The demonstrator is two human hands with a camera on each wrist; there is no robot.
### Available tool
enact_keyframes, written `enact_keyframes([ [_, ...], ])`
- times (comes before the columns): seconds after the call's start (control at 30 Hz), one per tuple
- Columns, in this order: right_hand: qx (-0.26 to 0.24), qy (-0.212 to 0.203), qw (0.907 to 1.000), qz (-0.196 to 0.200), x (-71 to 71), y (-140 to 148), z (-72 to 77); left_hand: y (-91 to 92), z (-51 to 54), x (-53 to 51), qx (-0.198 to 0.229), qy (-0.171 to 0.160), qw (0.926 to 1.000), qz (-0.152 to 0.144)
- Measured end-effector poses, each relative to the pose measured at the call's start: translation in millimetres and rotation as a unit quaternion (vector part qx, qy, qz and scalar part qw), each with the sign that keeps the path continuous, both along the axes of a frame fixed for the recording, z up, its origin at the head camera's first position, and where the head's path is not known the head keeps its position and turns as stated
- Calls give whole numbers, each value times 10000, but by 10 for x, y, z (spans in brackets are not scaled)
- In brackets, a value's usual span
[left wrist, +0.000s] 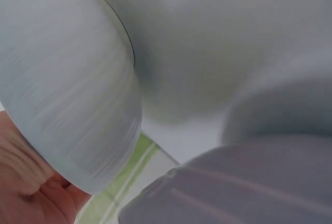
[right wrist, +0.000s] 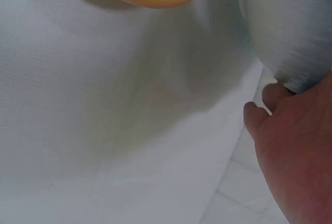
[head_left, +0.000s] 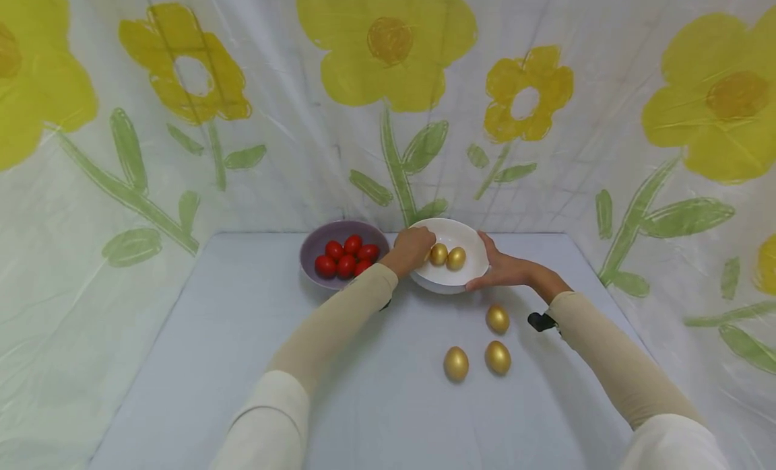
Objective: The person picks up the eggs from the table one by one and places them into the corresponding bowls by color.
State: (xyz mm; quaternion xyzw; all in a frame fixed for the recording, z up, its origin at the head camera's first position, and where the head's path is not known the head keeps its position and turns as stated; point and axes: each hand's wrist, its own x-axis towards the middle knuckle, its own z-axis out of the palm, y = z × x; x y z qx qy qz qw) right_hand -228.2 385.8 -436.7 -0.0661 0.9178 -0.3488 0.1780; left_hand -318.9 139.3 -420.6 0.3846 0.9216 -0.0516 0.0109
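Note:
A white bowl (head_left: 475, 251) stands at the back of the table with golden eggs (head_left: 457, 258) inside. My left hand (head_left: 412, 246) reaches over its left rim, fingers bent down into it. A golden egg lies partly hidden beside those fingers; whether they hold anything is hidden. In the left wrist view, the left palm (left wrist: 26, 177) lies behind the bowl's outer wall (left wrist: 72, 89). On the opposite side my right hand (head_left: 504, 266) grips the bowl, with thumb and fingers spread along its rim. In the right wrist view, the right hand (right wrist: 301, 151) is against the bowl wall (right wrist: 290, 27).
A purple bowl (head_left: 312, 251) holding several red eggs (head_left: 346, 266) stands left of the white one, under my left forearm. In front of the white bowl lie three golden eggs (head_left: 498, 357) on the table. A flower-printed curtain (head_left: 273, 174) hangs behind the table.

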Motion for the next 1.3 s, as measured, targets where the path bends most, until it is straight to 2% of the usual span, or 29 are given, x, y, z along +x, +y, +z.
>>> enact_keyframes([
  [0.4,-100,23,9999,38,13,-4,1,-30,29,27,112,-192,9997,-63],
  [0.5,-106,-10,9999,35,16,3,-33,-57,34,36,407,-537,9977,-47],
  [0.6,-82,-11,10000,43,17,7,-52,-80,67,29,1132,-1050,9880,-48],
  [0.67,-55,2,10000,29,14,12,-47,-89,116,22,1710,-1255,9771,-136],
  [0.7,-33,19,10000,33,9,14,-40,-93,154,28,2045,-1361,9692,-194],
  [0.8,-29,64,9999,88,-6,14,-17,-104,252,99,2913,-1270,9461,-620],
  [0.87,-68,51,9998,156,-16,3,-11,-133,310,241,3522,-1326,9217,-935],
  [0.9,-81,54,9998,182,-18,0,-10,-149,331,330,3822,-1347,9075,-1108],
  [0.97,-140,47,9996,220,-20,2,-8,-180,353,534,4248,-1425,8834,-1375],
  [1.07,-176,72,9994,276,-18,23,0,-239,375,852,4573,-1757,8567,-1617],
  [1.1,-182,69,9994,269,-16,31,2,-258,372,946,4619,-1875,8510,-1654],
  [1.2,-162,27,9996,232,-1,46,8,-331,344,1201,4650,-2152,8404,-1767],
  [1.3,-168,-43,9996,208,21,36,6,-419,295,1409,4695,-2361,8308,-1832],
])
